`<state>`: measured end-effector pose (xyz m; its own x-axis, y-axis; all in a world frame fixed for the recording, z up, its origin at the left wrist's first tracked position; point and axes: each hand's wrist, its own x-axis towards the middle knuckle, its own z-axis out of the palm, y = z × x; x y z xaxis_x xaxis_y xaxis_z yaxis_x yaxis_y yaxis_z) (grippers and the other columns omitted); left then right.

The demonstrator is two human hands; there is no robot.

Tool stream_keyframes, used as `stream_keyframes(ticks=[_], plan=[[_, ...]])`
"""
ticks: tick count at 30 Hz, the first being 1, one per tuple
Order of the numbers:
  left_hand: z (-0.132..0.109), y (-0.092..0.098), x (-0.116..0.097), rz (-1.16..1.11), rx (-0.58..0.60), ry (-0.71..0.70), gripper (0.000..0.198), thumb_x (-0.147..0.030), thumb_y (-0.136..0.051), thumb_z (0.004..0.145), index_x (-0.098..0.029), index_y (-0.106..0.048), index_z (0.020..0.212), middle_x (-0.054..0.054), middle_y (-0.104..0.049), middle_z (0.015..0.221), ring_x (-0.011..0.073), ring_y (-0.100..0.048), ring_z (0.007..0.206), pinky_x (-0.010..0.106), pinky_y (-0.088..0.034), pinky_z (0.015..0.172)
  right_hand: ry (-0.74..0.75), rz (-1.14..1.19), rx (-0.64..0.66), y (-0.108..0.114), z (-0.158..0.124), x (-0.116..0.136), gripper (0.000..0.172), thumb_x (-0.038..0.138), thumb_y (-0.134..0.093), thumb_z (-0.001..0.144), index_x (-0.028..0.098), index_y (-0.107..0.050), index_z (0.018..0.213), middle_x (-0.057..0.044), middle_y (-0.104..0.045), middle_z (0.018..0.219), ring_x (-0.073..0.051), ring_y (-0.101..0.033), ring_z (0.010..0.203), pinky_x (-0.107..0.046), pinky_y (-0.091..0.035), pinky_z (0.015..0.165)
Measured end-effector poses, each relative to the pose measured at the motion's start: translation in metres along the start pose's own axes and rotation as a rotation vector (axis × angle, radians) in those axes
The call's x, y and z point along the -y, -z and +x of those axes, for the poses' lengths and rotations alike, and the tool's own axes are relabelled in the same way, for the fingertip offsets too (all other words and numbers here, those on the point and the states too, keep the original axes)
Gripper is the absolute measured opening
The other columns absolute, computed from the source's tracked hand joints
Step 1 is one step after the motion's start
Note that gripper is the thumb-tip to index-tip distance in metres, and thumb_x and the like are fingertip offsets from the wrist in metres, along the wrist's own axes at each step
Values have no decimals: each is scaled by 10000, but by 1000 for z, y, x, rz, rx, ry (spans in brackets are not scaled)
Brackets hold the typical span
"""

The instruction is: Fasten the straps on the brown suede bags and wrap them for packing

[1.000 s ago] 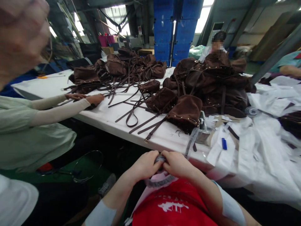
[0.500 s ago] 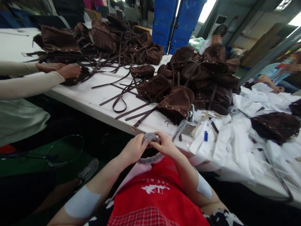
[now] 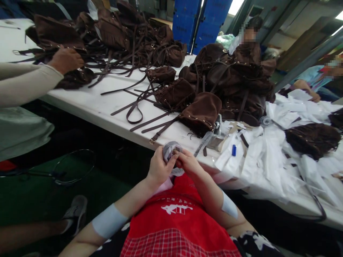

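Note:
Just in front of the table edge, my two hands meet around a grey, partly see-through roll (image 3: 168, 149) that looks like tape. My left hand (image 3: 157, 167) wraps its left side, thumb across the front. At its right side the fingers of my right hand (image 3: 189, 162) are pinched together near the left thumb. Exactly what those fingertips pinch is hidden. Beyond my hands, a dark brown drawstring bag (image 3: 202, 110) lies on the white table (image 3: 120, 121), its buckled strap (image 3: 158, 135) reaching the edge.
Brown bags are heaped at the back left (image 3: 112, 32) and right (image 3: 230, 78). White wrapping sheets (image 3: 270, 153) cover the right side, with a blue lighter-like object (image 3: 234, 150). A co-worker's hand (image 3: 66, 60) handles a bag at left. Other people are at the far right.
My hands have shifted slightly up, and the roll has turned so more of its inner side shows. The co-worker's hands at left have moved left and up over the bags.

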<state>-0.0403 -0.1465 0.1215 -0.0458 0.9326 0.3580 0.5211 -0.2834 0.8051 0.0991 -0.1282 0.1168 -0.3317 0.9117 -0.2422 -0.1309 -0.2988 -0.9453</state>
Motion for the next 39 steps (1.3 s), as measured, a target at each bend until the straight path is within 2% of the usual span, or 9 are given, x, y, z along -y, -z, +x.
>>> stream_keyframes(ticks=[4, 9, 13, 16, 21, 24, 32, 36, 39], plan=[[-1, -3, 6, -28, 37, 42, 272, -433, -438, 955, -178, -531, 943, 88, -637, 871, 229, -639, 819, 338, -501, 746, -24, 80, -9, -5, -3, -6, 374, 572, -565, 826, 204, -503, 827, 105, -338, 498, -78, -259, 427, -224, -202, 444], [29, 26, 10, 175, 620, -28, 281, -428, -455, 935, -183, -578, 872, 90, -672, 845, 252, -653, 786, 329, -473, 684, 133, -706, -3, 20, -11, 24, 371, 294, -670, 760, 196, -602, 1111, 92, -454, 549, -102, -415, 511, -226, -270, 523], [42, 36, 4, 281, 886, -134, 238, -408, -514, 899, -197, -605, 838, 63, -689, 834, 228, -643, 728, 295, -432, 627, 139, -980, 240, 29, -16, 39, 189, 167, -599, 760, 190, -651, 940, 29, -595, 710, -120, -512, 645, -238, -329, 606], [43, 31, -1, 218, 704, -124, 268, -455, -582, 856, -190, -616, 833, 50, -683, 822, 213, -628, 742, 294, -444, 655, 102, -864, 141, 31, -13, 36, 39, 192, -544, 801, 183, -582, 798, 28, -567, 679, -122, -496, 644, -235, -332, 598], [21, 2, -6, -11, 141, 53, 341, -508, -596, 847, -171, -602, 903, 52, -668, 832, 196, -624, 773, 301, -492, 715, 40, -161, 16, 25, -5, 23, 305, 496, -590, 829, 197, -539, 857, 97, -367, 496, -84, -282, 431, -217, -208, 436], [1, -16, -8, -156, -14, 105, 333, -472, -530, 892, -151, -562, 975, 85, -669, 884, 204, -650, 787, 309, -521, 704, -9, 152, -5, 16, -5, 13, 383, 543, -677, 767, 203, -507, 810, 112, -340, 458, -65, -239, 387, -205, -168, 402], [11, -9, 13, -184, 64, 50, 329, -467, -446, 938, -168, -582, 959, 111, -695, 874, 251, -694, 828, 368, -571, 735, 0, 8, -27, 15, 4, 7, 503, 593, -703, 734, 181, -550, 981, 101, -428, 508, -69, -324, 412, -194, -239, 411], [20, -1, 18, -249, 54, 140, 380, -525, -451, 929, -169, -561, 1003, 60, -667, 743, 219, -678, 643, 319, -567, 561, 320, -309, -240, 14, -15, 63, 550, 484, -741, 741, 191, -543, 1162, 41, -539, 656, -115, -482, 575, -241, -391, 542], [17, 0, 17, -339, 100, 227, 380, -544, -470, 922, -176, -538, 986, -10, -596, 618, 163, -602, 468, 260, -509, 428, 584, -282, -145, 13, -57, 115, 616, 561, -661, 805, 277, -495, 1326, -42, -629, 916, -180, -587, 766, -322, -492, 668]])
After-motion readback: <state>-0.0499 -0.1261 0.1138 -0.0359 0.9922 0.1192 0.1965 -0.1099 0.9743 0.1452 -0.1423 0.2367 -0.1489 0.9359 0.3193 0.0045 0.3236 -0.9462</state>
